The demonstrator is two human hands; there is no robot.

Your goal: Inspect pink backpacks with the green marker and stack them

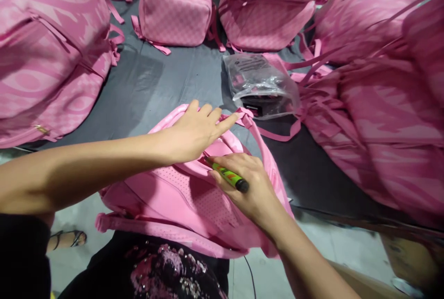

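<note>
Pink backpack (149, 197) lies at the near edge of the dark-covered table (138, 82), its far top under the spread fingers of the left hand (194, 132), seemingly steadied for the right hand (255, 188), whose fingers grip a green marker pen (227, 175)

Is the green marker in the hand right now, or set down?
In hand: the fingers of the right hand grip the green marker, its black end visible. Whether the tip is uncapped, I cannot tell.
</note>
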